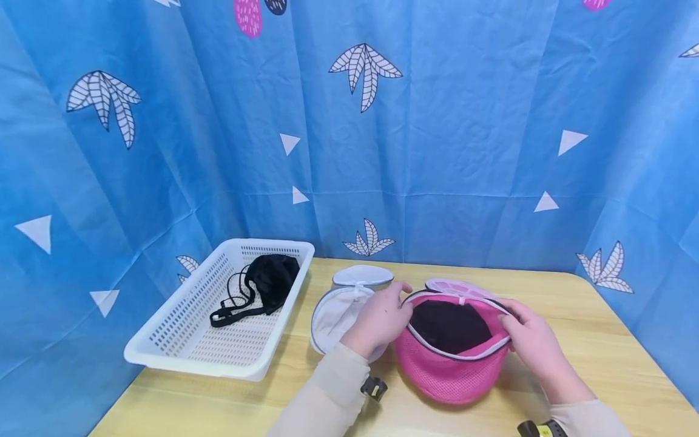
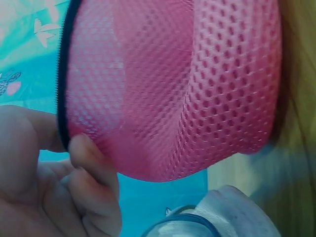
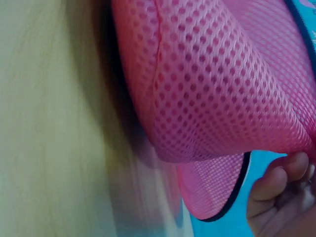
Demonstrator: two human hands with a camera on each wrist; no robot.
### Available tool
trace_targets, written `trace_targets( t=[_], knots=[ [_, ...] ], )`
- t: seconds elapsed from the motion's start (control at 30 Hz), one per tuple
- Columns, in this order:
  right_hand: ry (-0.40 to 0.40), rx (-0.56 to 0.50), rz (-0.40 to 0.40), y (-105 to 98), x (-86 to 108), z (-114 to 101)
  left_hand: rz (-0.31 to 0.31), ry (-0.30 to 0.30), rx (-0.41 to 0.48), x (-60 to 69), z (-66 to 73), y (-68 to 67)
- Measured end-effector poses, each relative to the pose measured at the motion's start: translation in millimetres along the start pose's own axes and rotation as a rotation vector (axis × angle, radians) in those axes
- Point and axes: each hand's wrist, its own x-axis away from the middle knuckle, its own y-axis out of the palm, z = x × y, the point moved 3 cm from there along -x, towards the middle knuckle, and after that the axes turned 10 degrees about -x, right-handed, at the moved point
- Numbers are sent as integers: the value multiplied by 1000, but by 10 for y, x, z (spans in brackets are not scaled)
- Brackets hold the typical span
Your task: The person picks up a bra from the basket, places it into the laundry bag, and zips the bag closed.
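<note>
Probably light and soft, the pink mesh bag (image 1: pixel 448 379) gapes just right of the white bag (image 1: pixel 332 315); the left hand (image 1: pixel 382 315) and right hand (image 1: pixel 534 341) pinch opposite sides of its zippered rim (image 1: pixel 469 357), likely the firmest hold.

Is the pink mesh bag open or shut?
Open. The round pink mesh bag has its lid flipped back; black fabric shows inside.

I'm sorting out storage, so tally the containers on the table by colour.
Pink: 1 (zippered mesh bag)
White: 2 (perforated basket, open-lidded bag)
Total: 3
</note>
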Motion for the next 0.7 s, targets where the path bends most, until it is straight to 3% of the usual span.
trace_targets(
  t=[0.23, 0.37, 0.57, 0.7],
  knots=[
    [16, -20, 138, -118, 1, -18, 12, -41, 204, 0, -12, -160],
    [-26, -59, 183, -166, 3, -37, -31, -47, 263, 2, -2, -219],
    [-28, -53, 119, -135, -15, -7, -161, -35, 92, -17, -9, -164],
    [5, -92, 23, -121, -36, 56, -169, -19, 30, -27, -68, -109]
  ],
)
